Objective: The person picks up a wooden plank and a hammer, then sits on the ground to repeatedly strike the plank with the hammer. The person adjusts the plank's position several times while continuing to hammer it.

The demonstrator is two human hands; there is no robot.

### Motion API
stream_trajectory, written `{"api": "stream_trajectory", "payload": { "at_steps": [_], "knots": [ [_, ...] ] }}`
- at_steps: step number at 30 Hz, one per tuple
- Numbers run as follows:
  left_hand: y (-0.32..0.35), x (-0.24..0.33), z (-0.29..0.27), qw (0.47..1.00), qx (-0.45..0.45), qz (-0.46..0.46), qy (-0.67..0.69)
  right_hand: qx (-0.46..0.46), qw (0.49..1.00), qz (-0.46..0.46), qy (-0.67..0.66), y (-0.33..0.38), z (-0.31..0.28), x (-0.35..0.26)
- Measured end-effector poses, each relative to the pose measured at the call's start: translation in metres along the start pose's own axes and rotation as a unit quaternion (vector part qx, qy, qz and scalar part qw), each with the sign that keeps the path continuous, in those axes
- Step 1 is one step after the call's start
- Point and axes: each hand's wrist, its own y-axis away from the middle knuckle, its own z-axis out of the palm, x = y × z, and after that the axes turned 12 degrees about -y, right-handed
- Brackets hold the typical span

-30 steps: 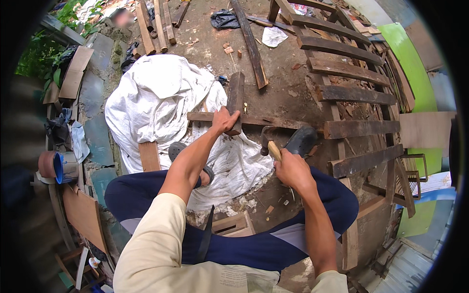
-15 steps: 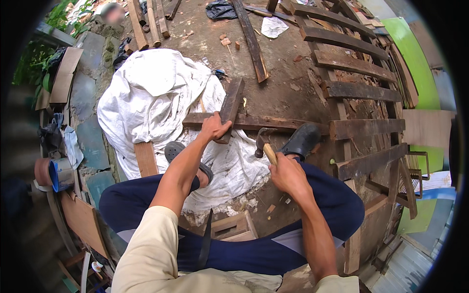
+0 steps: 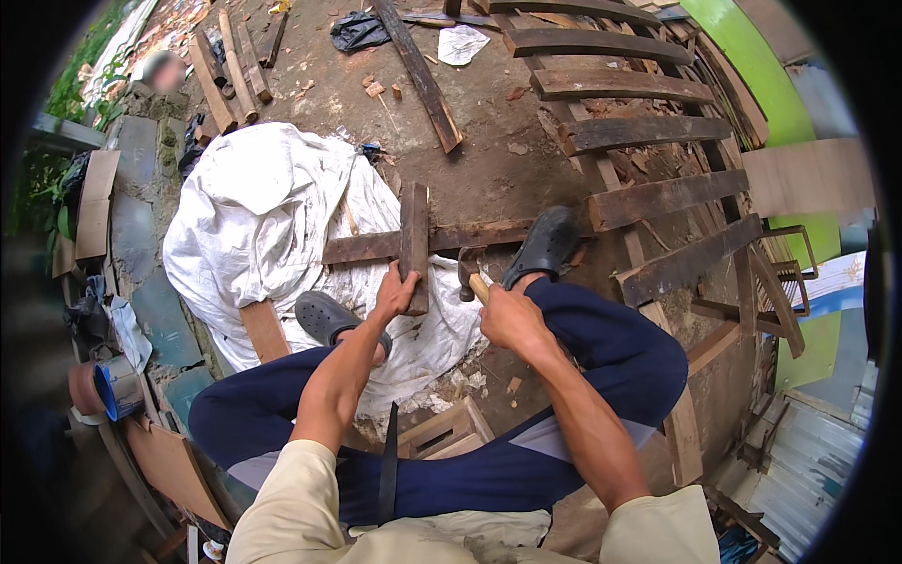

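A short dark wooden block (image 3: 413,240) lies crosswise over a long dark plank (image 3: 366,247). My left hand (image 3: 397,289) is closed on the near end of the block, fingers at its side. My right hand (image 3: 512,320) grips the handle of a claw hammer (image 3: 466,271). The hammer's metal head hangs just right of the block, above the plank, and appears apart from the block. The plank's left part rests over a crumpled white cloth (image 3: 272,188). Its right part reaches past my right shoe (image 3: 549,242).
A slatted wooden frame (image 3: 648,136) lies along the right, with green panels (image 3: 752,70) beyond it. Loose timber (image 3: 418,75) and a black plastic bag (image 3: 359,31) lie on the dirt ahead. My left shoe (image 3: 324,318) stands on the cloth. A blue bucket (image 3: 120,387) sits far left.
The block has turned to sit more squarely across the plank. My left hand has shifted from near the crossing to the block's near end. The whole view has swung; the hammer stays held.
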Motion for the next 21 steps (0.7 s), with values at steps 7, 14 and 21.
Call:
{"api": "stream_trajectory", "payload": {
  "at_steps": [7, 14, 21],
  "knots": [
    [0.009, -0.006, 0.026, 0.999, 0.014, 0.019, -0.023, -0.023, 0.998, 0.021, -0.051, -0.017, 0.012, 0.009],
    [0.013, 0.006, 0.035, 0.995, 0.030, 0.065, -0.069, -0.036, 0.996, -0.020, -0.074, -0.037, 0.024, 0.062],
    [0.005, -0.005, 0.055, 0.990, 0.088, 0.093, 0.062, -0.098, 0.958, 0.016, -0.268, -0.038, 0.032, 0.056]
  ]
}}
